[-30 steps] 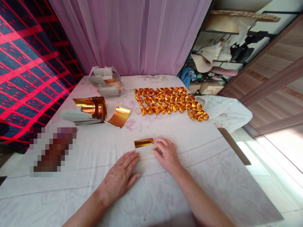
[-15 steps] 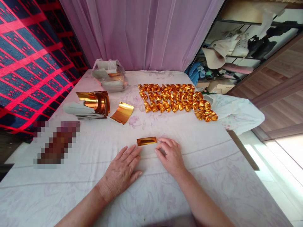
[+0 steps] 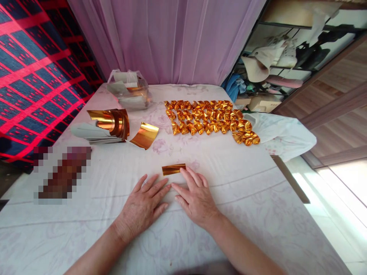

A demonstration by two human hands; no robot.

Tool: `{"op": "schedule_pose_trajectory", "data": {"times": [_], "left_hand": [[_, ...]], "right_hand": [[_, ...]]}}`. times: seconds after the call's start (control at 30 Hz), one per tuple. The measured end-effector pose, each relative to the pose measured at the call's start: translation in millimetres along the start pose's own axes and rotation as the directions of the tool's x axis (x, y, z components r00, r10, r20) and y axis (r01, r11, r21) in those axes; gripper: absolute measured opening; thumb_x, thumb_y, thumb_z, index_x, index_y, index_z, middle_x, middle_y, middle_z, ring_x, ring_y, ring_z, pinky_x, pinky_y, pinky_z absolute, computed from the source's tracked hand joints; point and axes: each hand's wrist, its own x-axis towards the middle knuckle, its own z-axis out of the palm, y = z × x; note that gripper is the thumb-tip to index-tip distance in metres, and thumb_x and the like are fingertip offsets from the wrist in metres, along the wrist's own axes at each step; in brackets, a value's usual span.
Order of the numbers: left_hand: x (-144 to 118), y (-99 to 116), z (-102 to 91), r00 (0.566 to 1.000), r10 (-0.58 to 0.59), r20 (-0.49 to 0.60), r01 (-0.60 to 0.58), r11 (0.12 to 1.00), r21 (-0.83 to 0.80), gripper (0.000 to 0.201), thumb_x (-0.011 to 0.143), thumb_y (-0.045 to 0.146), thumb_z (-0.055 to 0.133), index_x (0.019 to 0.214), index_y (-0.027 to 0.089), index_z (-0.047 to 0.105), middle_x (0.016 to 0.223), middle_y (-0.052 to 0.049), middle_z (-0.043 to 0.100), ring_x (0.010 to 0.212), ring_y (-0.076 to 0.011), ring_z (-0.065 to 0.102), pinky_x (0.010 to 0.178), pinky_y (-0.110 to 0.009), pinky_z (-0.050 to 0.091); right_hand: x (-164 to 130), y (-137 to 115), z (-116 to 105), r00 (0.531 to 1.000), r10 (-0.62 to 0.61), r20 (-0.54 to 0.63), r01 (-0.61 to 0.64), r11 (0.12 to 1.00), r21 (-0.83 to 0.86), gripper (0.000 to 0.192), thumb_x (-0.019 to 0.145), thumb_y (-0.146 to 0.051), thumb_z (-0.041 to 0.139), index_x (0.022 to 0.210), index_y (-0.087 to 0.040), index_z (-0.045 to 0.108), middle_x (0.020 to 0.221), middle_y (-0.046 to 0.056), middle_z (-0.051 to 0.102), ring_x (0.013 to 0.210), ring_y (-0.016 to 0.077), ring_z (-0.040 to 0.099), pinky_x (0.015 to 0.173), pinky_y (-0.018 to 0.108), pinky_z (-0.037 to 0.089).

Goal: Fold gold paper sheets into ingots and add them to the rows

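Hands lie flat, palms down, fingers spread and gripping nothing: left hand (image 3: 145,206) and right hand (image 3: 195,196) press side by side on the white cloth-covered table (image 3: 246,198), index fingertips nearly meeting. Folded gold foil strip (image 3: 173,169) lies at 12 o'clock from the hands; the right fingertips appear to touch its near edge, though contact is not certain. Farther at 12 to 1 o'clock, rows of small crinkled folded gold pieces (image 3: 210,122) form a block. At 10 o'clock sit a loose curved gold sheet (image 3: 145,135) and a stack of gold sheets (image 3: 110,124), glossy and mirror-like.
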Motion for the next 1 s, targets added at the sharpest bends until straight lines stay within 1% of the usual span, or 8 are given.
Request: {"op": "schedule_pose_trajectory", "data": {"times": [0.27,0.47,0.6,0.67,0.77,0.83,0.9,1.0], "left_hand": [[-1.5,-0.8,2.5,1.000,-0.008,0.002,0.008,1.000,0.007,0.043,0.100,0.050,0.042,0.132,0.027,0.061,0.141,0.002,0.060,0.132,-0.0263,0.049,0.122,-0.044,0.009],[-1.1,-0.8,2.2,1.000,-0.016,0.002,0.016,1.000,0.009,0.042,0.099,0.049,0.044,0.132,0.028,0.061,0.140,0.002,0.060,0.132,-0.0263,0.050,0.121,-0.045,0.012],[0.4,0.3,1.8,1.000,-0.015,0.000,0.015,1.000,0.016,0.041,0.099,0.048,0.044,0.130,0.028,0.062,0.137,0.001,0.063,0.131,-0.0259,0.051,0.121,-0.047,0.016],[2.4,2.1,2.0,1.000,-0.015,-0.006,0.015,1.000,0.018,0.040,0.099,0.047,0.045,0.128,0.027,0.064,0.135,0.000,0.064,0.130,-0.0258,0.052,0.121,-0.047,0.017],[6.1,5.8,3.3,0.998,-0.049,-0.026,0.049,0.999,0.012,0.036,0.098,0.045,0.048,0.122,0.026,0.067,0.130,-0.001,0.067,0.127,-0.0255,0.054,0.121,-0.046,0.018],[8.0,7.9,4.6,0.997,-0.064,-0.038,0.064,0.998,0.009,0.034,0.098,0.044,0.050,0.118,0.025,0.069,0.126,-0.002,0.069,0.126,-0.0254,0.056,0.120,-0.046,0.020],[8.7,8.9,5.8,0.997,-0.063,-0.042,0.063,0.998,0.012,0.032,0.097,0.043,0.051,0.115,0.024,0.070,0.125,-0.003,0.070,0.125,-0.0257,0.056,0.120,-0.047,0.021],[8.1,9.0,7.1,0.997,-0.065,-0.046,0.066,0.998,0.020,0.031,0.096,0.041,0.052,0.115,0.024,0.070,0.125,-0.004,0.069,0.126,-0.0261,0.055,0.120,-0.048,0.021]], "right_hand": [[-15.6,19.4,-12.0,0.996,0.082,-0.025,-0.083,0.993,-0.089,0.029,0.096,-0.034,0.056,0.122,-0.033,0.069,0.147,0.013,0.049,0.137,0.0326,0.041,0.104,0.053,0.034],[-24.0,29.1,-15.7,0.991,0.121,-0.058,-0.127,0.985,-0.115,0.028,0.096,-0.035,0.053,0.118,-0.032,0.070,0.143,0.012,0.054,0.135,0.0317,0.044,0.103,0.051,0.034],[-19.4,24.1,-16.6,0.993,0.090,-0.081,-0.099,0.988,-0.117,0.028,0.097,-0.035,0.051,0.116,-0.026,0.070,0.142,0.012,0.056,0.135,0.0296,0.044,0.106,0.049,0.032],[-14.2,18.1,-16.4,0.995,0.053,-0.089,-0.064,0.990,-0.124,0.031,0.098,-0.037,0.051,0.120,-0.024,0.068,0.145,0.013,0.053,0.138,0.0289,0.041,0.108,0.048,0.029],[-7.3,11.0,-15.0,0.997,0.007,-0.081,-0.019,0.989,-0.146,0.039,0.095,-0.042,0.055,0.129,-0.023,0.062,0.150,0.014,0.046,0.140,0.0298,0.037,0.110,0.049,0.028],[-6.3,10.8,-14.4,0.995,0.028,-0.094,-0.043,0.986,-0.160,0.040,0.096,-0.041,0.054,0.128,-0.019,0.062,0.149,0.015,0.048,0.139,0.0296,0.039,0.110,0.048,0.028],[-8.2,13.2,-15.3,0.990,0.072,-0.119,-0.090,0.983,-0.159,0.035,0.097,-0.037,0.051,0.121,-0.016,0.064,0.145,0.016,0.052,0.136,0.0290,0.042,0.109,0.046,0.030],[-11.5,14.4,-17.8,0.982,0.109,-0.156,-0.132,0.980,-0.146,0.029,0.098,-0.034,0.049,0.115,-0.017,0.065,0.143,0.016,0.054,0.134,0.0288,0.043,0.108,0.047,0.032]]}}
